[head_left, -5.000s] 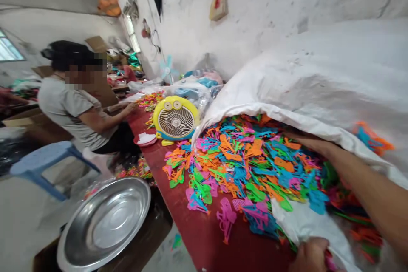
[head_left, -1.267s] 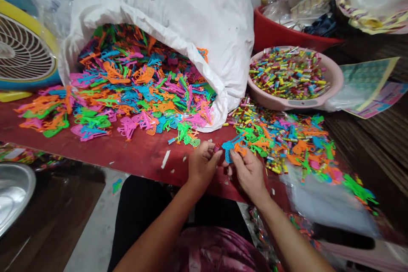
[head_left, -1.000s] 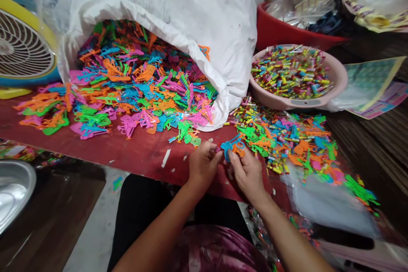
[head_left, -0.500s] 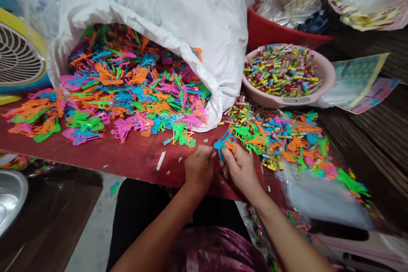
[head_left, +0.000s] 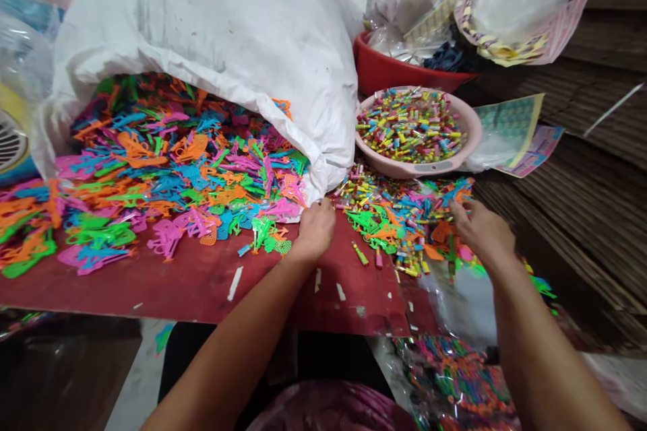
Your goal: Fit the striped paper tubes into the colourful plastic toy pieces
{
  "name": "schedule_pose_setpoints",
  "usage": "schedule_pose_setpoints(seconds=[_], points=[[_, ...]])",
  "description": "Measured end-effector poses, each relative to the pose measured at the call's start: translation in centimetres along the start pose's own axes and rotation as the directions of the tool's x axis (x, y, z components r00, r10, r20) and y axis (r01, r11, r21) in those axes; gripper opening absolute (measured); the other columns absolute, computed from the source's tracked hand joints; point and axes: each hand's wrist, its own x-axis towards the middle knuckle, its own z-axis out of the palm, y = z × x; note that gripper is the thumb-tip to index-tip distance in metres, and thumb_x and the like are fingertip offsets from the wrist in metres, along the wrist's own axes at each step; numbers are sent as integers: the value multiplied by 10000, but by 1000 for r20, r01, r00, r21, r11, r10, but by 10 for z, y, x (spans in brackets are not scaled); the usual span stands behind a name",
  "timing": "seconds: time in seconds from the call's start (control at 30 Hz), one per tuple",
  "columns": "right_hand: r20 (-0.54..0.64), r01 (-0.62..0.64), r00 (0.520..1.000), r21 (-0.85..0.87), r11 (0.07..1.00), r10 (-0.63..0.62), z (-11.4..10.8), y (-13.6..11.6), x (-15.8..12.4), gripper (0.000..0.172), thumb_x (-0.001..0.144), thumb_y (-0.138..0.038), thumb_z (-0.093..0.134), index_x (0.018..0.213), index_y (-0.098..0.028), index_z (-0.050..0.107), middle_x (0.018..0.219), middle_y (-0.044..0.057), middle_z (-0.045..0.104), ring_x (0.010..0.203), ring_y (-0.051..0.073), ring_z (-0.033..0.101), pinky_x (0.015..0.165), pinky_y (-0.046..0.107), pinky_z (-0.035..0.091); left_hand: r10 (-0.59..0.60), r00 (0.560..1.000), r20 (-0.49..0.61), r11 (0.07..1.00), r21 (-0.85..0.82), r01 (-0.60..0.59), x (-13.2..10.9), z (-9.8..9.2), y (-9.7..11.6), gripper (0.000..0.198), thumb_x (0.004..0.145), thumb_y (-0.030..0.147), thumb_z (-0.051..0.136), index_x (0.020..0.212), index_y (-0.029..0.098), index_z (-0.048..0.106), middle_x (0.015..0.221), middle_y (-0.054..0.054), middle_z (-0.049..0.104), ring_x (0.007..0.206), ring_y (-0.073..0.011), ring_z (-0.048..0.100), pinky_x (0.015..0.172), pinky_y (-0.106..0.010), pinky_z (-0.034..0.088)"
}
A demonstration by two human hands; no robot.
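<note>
My left hand (head_left: 316, 225) rests on the red table (head_left: 192, 283) at the lip of a big white sack (head_left: 227, 27). Its fingers are curled under, and what they hold is hidden. Flat plastic toy pieces (head_left: 166, 155) in pink, orange, green and blue spill from the sack. My right hand (head_left: 480, 232) lies further right, on a smaller heap of the same pieces mixed with little coloured tubes (head_left: 399, 215). Its fingers stretch forward onto the heap. Two loose tubes (head_left: 361, 254) lie between my hands.
A pink basin (head_left: 419, 168) full of small coloured tubes stands behind the heap, a red tub (head_left: 394, 71) of bags behind that. Printed sheets (head_left: 510, 124) lie at the right. A clear plastic bag (head_left: 455, 303) hangs at the table's edge. A fan (head_left: 10, 148) shows at the far left.
My hands were together pinching a blue piece at the table's front edge. They have parted: the left went up to the sack's lip, the right out onto the right heap. The view dropped.
</note>
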Motion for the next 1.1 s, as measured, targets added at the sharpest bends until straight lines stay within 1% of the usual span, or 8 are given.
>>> schedule_pose_setpoints(seconds=[0.1,0.23,0.4,0.6,0.73,0.8,0.93,1.1], points=[[5,-83,996,-198,977,86,-7,1,-6,616,919,-576,449,1197,-68,659,882,286,693,741,325,659,605,388,367,-47,999,-24,999,7,47,3,3,-3,312,929,49,354,1070,113,625,1106,-152,615,931,-231,628,730,-312,456],[-41,221,975,236,946,-217,10,-43,-37,407,926,-437,493,1191,-185,672,910,128,731,747,241,665,669,330,445,-9,1000,-21,1000,27,9,-11,-1,-5,271,955,115,386,1068,164,628,1129,-113,605,937,-216,630,732,-305,455],[31,438,829,584,683,-559,48,-125,-59,282,924,-327,503,1068,-202,711,1040,89,733,926,243,676,816,348,487,38,999,27,999,36,-39,-25,0,0,247,956,131,413,1067,163,631,1084,-102,622,950,-212,622,748,-298,460],[24,466,723,722,512,-691,54,-193,-58,233,887,-261,542,1007,-185,727,946,80,726,869,216,661,795,324,478,15,1000,-28,999,-28,-16,-44,2,-3,269,948,106,389,1102,129,608,1076,-128,628,908,-247,630,745,-345,467],[111,436,522,817,377,-846,47,-226,-65,178,870,-257,581,938,-192,731,895,45,722,807,174,643,746,271,446,17,995,-103,998,-54,-22,-81,3,-8,257,938,115,416,1134,128,581,1035,-120,647,879,-253,630,753,-364,464],[220,461,429,780,422,-876,51,-242,-71,153,860,-276,601,829,-181,716,802,35,700,731,159,610,685,255,407,-35,994,-102,995,-92,26,-101,5,-11,215,935,135,447,1093,162,591,981,-91,657,839,-234,636,721,-342,461],[398,369,480,717,591,-782,72,-267,-90,164,749,-253,691,641,-167,604,623,4,592,613,136,512,589,243,318,-138,982,-132,967,-233,105,-127,6,-19,233,967,191,447,1151,212,587,1024,-59,678,893,-215,650,715,-312,466],[427,224,432,802,554,-794,85,-270,-104,83,746,-208,608,678,-165,587,622,-28,572,586,105,502,557,208,351,-298,924,-237,817,-564,119,-138,2,-31,186,972,235,465,1069,222,623,1014,-45,673,940,-187,642,775,-281,473]])
